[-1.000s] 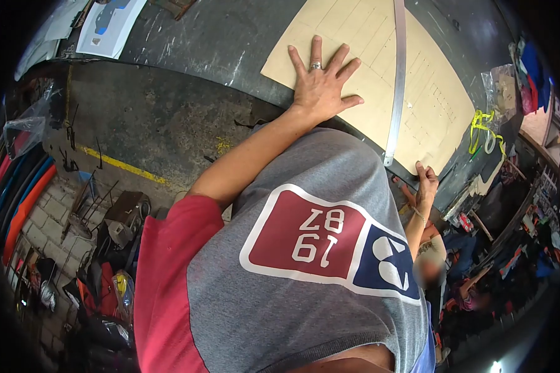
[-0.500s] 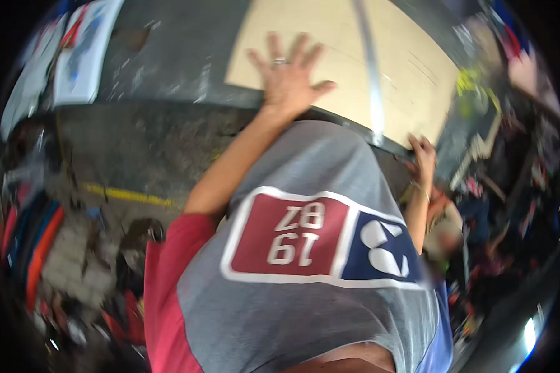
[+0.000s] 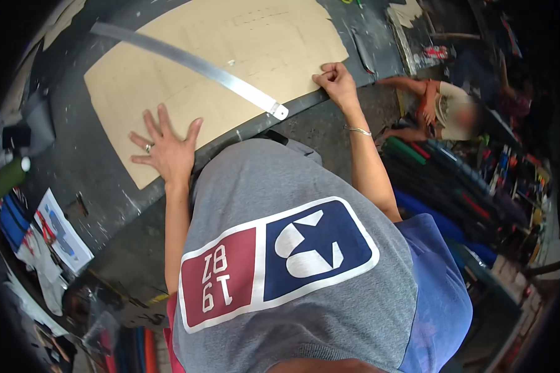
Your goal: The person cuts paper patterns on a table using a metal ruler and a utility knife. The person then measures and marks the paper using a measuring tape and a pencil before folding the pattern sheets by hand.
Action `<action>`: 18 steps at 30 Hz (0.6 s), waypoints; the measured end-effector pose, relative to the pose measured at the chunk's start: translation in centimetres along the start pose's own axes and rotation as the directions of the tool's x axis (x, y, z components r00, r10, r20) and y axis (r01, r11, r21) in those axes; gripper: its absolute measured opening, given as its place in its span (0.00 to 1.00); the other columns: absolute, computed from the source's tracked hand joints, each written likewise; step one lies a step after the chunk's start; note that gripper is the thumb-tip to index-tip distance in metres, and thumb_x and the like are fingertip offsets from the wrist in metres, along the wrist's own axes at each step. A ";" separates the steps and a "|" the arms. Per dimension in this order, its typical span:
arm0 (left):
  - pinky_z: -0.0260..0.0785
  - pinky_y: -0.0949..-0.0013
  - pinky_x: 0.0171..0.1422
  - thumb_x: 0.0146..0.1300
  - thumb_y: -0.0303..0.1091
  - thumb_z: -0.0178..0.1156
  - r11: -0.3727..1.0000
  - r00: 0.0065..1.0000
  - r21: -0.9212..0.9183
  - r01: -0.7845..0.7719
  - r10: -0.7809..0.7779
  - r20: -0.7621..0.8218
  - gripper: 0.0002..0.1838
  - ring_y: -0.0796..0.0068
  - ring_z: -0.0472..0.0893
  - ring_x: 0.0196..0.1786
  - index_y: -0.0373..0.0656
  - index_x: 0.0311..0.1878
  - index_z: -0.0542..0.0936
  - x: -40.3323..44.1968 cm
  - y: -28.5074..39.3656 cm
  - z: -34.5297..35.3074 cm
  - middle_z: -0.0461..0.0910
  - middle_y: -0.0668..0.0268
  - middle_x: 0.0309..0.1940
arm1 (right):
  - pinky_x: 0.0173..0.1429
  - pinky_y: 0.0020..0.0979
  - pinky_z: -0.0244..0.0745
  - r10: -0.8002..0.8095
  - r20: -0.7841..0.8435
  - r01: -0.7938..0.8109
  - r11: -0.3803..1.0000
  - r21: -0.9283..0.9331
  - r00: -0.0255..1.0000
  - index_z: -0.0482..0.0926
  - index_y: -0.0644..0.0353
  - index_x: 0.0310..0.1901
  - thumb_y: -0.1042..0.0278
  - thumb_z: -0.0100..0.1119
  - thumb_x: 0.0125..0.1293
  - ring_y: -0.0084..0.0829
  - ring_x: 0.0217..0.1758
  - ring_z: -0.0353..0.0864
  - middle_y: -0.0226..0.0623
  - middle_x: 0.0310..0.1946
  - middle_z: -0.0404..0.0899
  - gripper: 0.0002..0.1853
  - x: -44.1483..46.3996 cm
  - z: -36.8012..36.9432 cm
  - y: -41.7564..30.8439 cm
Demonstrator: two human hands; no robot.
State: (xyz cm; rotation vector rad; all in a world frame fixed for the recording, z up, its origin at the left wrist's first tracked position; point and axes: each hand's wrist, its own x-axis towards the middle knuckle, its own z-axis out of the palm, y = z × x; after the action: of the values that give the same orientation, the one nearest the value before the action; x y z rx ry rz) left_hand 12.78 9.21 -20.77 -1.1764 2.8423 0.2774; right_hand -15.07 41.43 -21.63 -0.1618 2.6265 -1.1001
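Dark and scuffed, the desk [image 3: 84, 155] carries a large tan sheet [image 3: 193, 93], whose near edge lies close to the person's body. On it, near the near left corner, the left hand [image 3: 170, 146] rests flat, fingers (one wears a ring) spread wide and gripping nothing. By the near right corner, the right hand [image 3: 337, 84] has its fingers bent, thumb and forefinger close together; whether they pinch the sheet I cannot tell. Between the hands, touched by neither, a metal ruler [image 3: 199, 67] slants across the sheet, its near end just past the near edge, its far end past the far left side. What has just changed is mostly the view: it has swung round, so the ruler, almost upright in it a second ago, now runs slantwise with its far end showing, while both hands keep to the same edge. For the work, that suggests a steadied sheet and a loose ruler. Farther out are a slim dark object [image 3: 363, 53], a printed page [image 3: 65, 230] and, beyond the desk, another person [image 3: 448, 105].
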 end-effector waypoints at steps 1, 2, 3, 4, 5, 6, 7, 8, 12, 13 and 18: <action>0.32 0.06 0.72 0.65 0.80 0.55 1.000 1.000 -0.001 0.000 0.000 0.022 0.54 0.21 0.38 0.84 0.59 0.86 0.57 0.0 0.2 -0.4 0.47 0.57 0.87 | 0.42 0.27 0.77 0.007 0.003 -0.007 1.000 -0.007 1.000 0.82 0.64 0.48 0.62 0.79 0.57 0.19 0.33 0.80 0.28 0.29 0.82 0.22 -0.3 -0.2 -0.7; 0.32 0.05 0.71 0.65 0.80 0.55 1.000 1.000 0.004 -0.009 0.009 0.018 0.54 0.20 0.38 0.84 0.58 0.86 0.58 0.0 0.4 -0.4 0.47 0.56 0.87 | 0.42 0.27 0.77 0.011 0.006 -0.011 1.000 -0.013 1.000 0.82 0.64 0.48 0.62 0.79 0.57 0.19 0.34 0.80 0.28 0.29 0.82 0.21 -0.6 -0.4 -1.2; 0.32 0.05 0.71 0.64 0.81 0.54 1.000 1.000 0.007 -0.016 0.016 0.015 0.54 0.19 0.38 0.83 0.57 0.86 0.58 0.0 0.3 -0.2 0.47 0.55 0.87 | 0.42 0.29 0.78 0.019 0.007 -0.019 1.000 -0.015 1.000 0.81 0.63 0.49 0.63 0.78 0.58 0.22 0.33 0.83 0.30 0.29 0.83 0.21 -0.7 -0.4 -1.4; 0.33 0.04 0.70 0.64 0.81 0.54 1.000 1.000 0.009 -0.023 0.023 0.009 0.55 0.18 0.38 0.83 0.57 0.86 0.58 0.0 0.2 0.0 0.47 0.55 0.87 | 0.42 0.30 0.79 0.019 0.006 -0.019 0.999 -0.035 1.000 0.80 0.63 0.49 0.64 0.77 0.59 0.25 0.34 0.84 0.31 0.29 0.83 0.21 -1.0 -0.4 -1.8; 0.32 0.06 0.71 0.64 0.82 0.54 1.000 0.999 0.013 -0.019 0.018 0.027 0.55 0.18 0.38 0.83 0.56 0.86 0.57 0.0 0.2 -0.1 0.46 0.55 0.88 | 0.43 0.31 0.79 0.014 0.005 -0.014 0.998 -0.056 1.000 0.80 0.63 0.49 0.64 0.77 0.59 0.27 0.34 0.84 0.32 0.29 0.83 0.21 -1.2 -0.5 -2.4; 0.33 0.06 0.71 0.64 0.81 0.54 1.000 0.999 0.012 -0.022 0.021 0.031 0.55 0.18 0.38 0.83 0.56 0.86 0.57 0.0 0.2 -0.1 0.46 0.55 0.87 | 0.43 0.32 0.80 0.005 0.005 -0.005 0.997 -0.078 1.000 0.79 0.63 0.50 0.65 0.77 0.59 0.29 0.34 0.85 0.33 0.29 0.84 0.21 -1.3 -0.7 -3.0; 0.33 0.06 0.72 0.64 0.81 0.54 1.000 0.999 0.010 -0.022 0.022 0.035 0.55 0.18 0.38 0.83 0.56 0.86 0.57 0.0 0.2 -0.1 0.47 0.55 0.87 | 0.43 0.35 0.81 0.016 0.038 -0.014 0.998 -0.066 0.999 0.78 0.63 0.51 0.64 0.76 0.60 0.34 0.34 0.86 0.34 0.30 0.84 0.22 -1.5 -0.9 -3.3; 0.33 0.06 0.72 0.64 0.81 0.54 1.000 0.999 0.007 -0.020 0.020 0.036 0.55 0.18 0.39 0.83 0.56 0.86 0.57 0.1 0.4 -0.3 0.47 0.55 0.87 | 0.44 0.33 0.80 -0.017 0.016 0.019 0.995 -0.097 1.000 0.79 0.62 0.51 0.64 0.77 0.60 0.31 0.35 0.85 0.33 0.30 0.84 0.22 -1.3 -1.4 -3.3; 0.37 0.11 0.76 0.64 0.78 0.59 0.999 0.986 -0.028 0.026 -0.021 0.163 0.54 0.23 0.40 0.84 0.58 0.86 0.57 0.8 1.2 -2.8 0.47 0.56 0.88 | 0.45 0.32 0.79 -0.105 -0.119 0.093 0.991 -0.101 0.987 0.85 0.61 0.46 0.60 0.77 0.61 0.27 0.34 0.83 0.31 0.29 0.84 0.17 1.0 -3.3 -1.5; 0.43 0.14 0.77 0.62 0.75 0.64 0.999 0.989 -0.041 0.022 -0.016 0.150 0.53 0.22 0.44 0.84 0.55 0.84 0.62 0.9 1.5 -3.4 0.52 0.54 0.86 | 0.44 0.34 0.80 -0.097 -0.161 0.086 0.994 -0.070 0.982 0.85 0.62 0.44 0.60 0.76 0.61 0.29 0.34 0.84 0.33 0.30 0.85 0.16 2.1 -4.4 -0.7; 0.62 0.45 0.80 0.66 0.62 0.69 0.993 0.991 -0.115 -0.026 0.040 0.124 0.42 0.38 0.65 0.79 0.47 0.76 0.72 2.9 2.2 -5.2 0.64 0.49 0.79 | 0.44 0.32 0.81 -0.094 -0.295 0.096 0.995 -0.007 0.951 0.88 0.58 0.42 0.57 0.74 0.64 0.28 0.35 0.88 0.35 0.31 0.89 0.14 9.1 -9.9 4.0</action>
State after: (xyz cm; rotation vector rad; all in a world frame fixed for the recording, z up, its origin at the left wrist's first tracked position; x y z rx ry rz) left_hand 9.27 7.77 -15.64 -1.0881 2.7702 0.5022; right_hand -26.74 49.03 -19.89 -0.1325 2.9035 -1.2520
